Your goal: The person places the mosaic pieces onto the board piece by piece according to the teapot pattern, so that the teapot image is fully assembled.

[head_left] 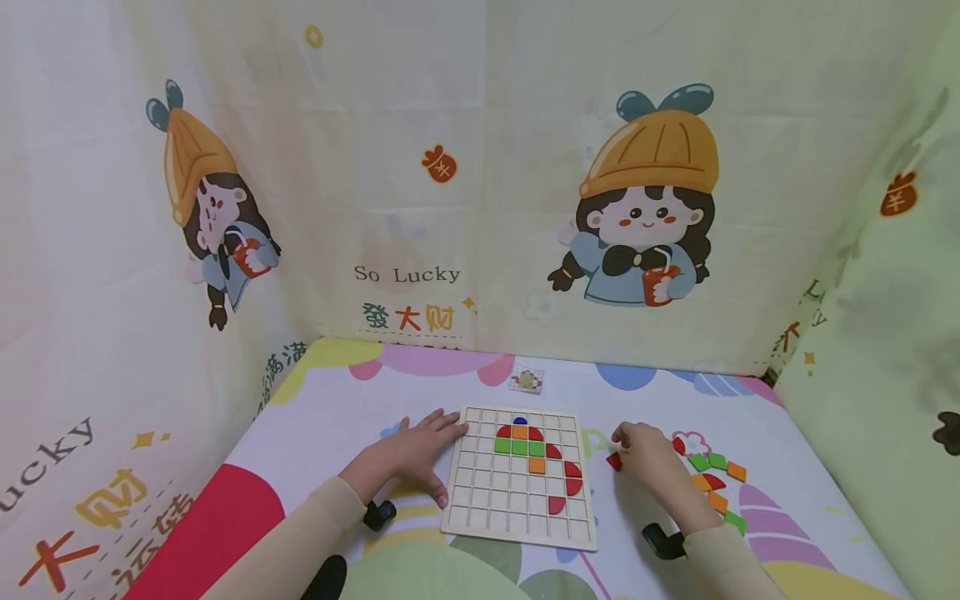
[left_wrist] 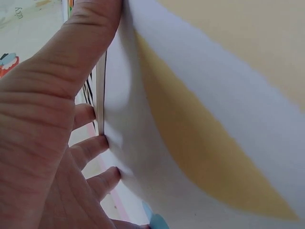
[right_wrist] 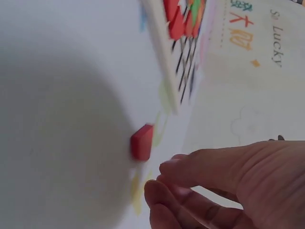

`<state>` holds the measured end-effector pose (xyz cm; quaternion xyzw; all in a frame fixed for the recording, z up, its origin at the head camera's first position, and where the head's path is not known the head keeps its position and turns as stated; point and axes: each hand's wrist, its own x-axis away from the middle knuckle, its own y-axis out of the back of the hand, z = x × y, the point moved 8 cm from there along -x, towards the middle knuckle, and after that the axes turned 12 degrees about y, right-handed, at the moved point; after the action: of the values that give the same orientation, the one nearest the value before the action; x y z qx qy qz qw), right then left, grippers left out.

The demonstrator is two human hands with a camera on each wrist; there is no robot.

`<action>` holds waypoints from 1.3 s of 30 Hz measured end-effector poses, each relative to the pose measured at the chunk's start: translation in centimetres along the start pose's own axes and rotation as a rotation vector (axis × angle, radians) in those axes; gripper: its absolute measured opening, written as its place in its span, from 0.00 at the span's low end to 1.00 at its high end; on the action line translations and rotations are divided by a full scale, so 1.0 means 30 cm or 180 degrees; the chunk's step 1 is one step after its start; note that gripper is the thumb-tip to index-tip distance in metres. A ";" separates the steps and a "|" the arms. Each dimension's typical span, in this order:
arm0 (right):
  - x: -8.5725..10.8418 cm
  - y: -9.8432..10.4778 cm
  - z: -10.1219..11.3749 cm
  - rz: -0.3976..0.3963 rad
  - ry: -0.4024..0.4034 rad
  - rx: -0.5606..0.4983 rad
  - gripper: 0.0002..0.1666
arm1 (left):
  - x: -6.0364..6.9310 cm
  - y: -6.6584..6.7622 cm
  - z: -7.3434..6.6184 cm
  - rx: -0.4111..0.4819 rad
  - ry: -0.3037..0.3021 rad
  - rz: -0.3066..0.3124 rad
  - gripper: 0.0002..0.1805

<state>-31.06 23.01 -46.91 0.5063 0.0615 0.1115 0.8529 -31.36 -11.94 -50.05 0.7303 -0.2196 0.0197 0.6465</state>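
Note:
A square wooden grid board (head_left: 491, 492) lies on the table, with red, green, orange and blue tiles set in several cells. My left hand (head_left: 408, 458) is at its left side, fingers spread. Fingertips touch the upper left corner and the thumb touches the lower left edge; the left wrist view shows the fingers (left_wrist: 90, 150) along that edge. To the right of the board, my right hand (head_left: 651, 458) hovers beside a loose red tile (head_left: 614, 461). In the right wrist view the red tile (right_wrist: 142, 142) lies apart from the bent fingers, which show nothing between them.
Loose red, green and orange tiles (head_left: 717, 461) are scattered to the right of my right hand, partly behind the forearm. A small picture card (head_left: 527, 380) lies behind the board. Printed cloth walls (head_left: 510, 225) enclose the table at the back and sides.

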 end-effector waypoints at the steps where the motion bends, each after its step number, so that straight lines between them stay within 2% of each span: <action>1: 0.001 -0.002 -0.008 0.0015 0.0004 0.0037 0.12 | 0.000 -0.001 -0.001 0.0004 0.0001 -0.0001 0.71; 11: 0.009 -0.022 -0.016 0.0122 0.0124 -0.0055 0.11 | -0.002 -0.004 0.000 -0.0007 0.0004 -0.0023 0.70; 18: 0.004 -0.029 -0.014 0.0107 0.0026 -0.0177 0.12 | -0.002 -0.006 0.001 -0.0017 -0.0006 -0.0012 0.71; 24: -0.004 -0.026 0.000 0.0026 0.0081 -0.0164 0.10 | 0.003 0.004 -0.002 0.0003 -0.0015 -0.0034 0.71; 34: -0.018 -0.029 0.067 -0.0159 0.0249 -0.0203 0.09 | 0.009 0.010 -0.007 0.0002 -0.0023 -0.0055 0.70; 39: -0.034 -0.034 0.114 -0.0233 0.0339 -0.0356 0.10 | 0.006 0.009 -0.006 0.0000 -0.0019 -0.0053 0.70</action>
<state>-31.18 19.36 -46.18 0.4487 0.1190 0.1103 0.8789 -31.25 -11.82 -49.72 0.7322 -0.2154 0.0121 0.6460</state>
